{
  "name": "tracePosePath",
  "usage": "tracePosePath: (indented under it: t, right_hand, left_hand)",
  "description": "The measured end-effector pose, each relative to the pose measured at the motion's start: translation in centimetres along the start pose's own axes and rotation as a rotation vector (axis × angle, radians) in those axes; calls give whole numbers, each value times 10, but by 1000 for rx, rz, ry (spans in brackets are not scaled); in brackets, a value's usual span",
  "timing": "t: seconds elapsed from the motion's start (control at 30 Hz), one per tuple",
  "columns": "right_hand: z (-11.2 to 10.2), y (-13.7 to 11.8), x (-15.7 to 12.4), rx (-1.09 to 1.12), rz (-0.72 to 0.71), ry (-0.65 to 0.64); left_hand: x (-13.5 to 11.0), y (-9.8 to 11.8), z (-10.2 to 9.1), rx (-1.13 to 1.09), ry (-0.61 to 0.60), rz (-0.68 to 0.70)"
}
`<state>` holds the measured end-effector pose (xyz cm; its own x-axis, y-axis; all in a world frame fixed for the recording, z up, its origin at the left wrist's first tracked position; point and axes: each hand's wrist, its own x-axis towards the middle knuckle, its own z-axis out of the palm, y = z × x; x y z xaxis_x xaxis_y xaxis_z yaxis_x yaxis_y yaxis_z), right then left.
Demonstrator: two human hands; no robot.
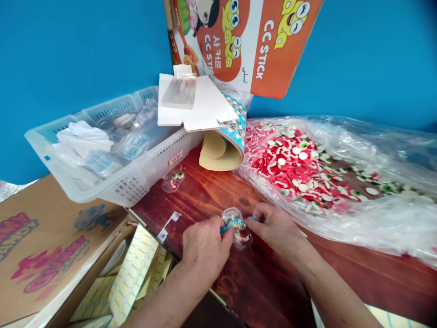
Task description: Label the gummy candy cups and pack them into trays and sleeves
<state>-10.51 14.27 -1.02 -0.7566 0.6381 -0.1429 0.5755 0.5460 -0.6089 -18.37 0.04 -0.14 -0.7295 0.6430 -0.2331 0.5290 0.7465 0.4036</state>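
Both my hands meet over a small clear plastic capsule point(239, 233) holding red-and-white candy, lying on the dark red wooden table point(211, 191). A blue printed sticker strip point(235, 223) stretches across the capsule's top. My left hand point(205, 248) pinches the strip's left end and presses the capsule's left side. My right hand point(276, 225) pinches the strip's right end. A second filled capsule point(173, 179) lies apart, further back near the basket.
A white plastic basket point(136, 177) of empty clear capsules stands back left. A curled sticker sheet roll point(223, 146) and white cards lean on it. A big clear bag of red, white and green candies point(307, 164) spreads right. An open cardboard box point(51, 241) sits left.
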Motion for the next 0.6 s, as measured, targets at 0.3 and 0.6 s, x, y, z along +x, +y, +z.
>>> tracePosePath:
  t: [0.3,0.6]
  right_hand:
    - [2,6,1,-44,0,-14]
    - [-6,-3,-6,-320,-23,119]
  left_hand:
    - [-5,3,5,142,117,83]
    - [-10,0,19,223,309,398]
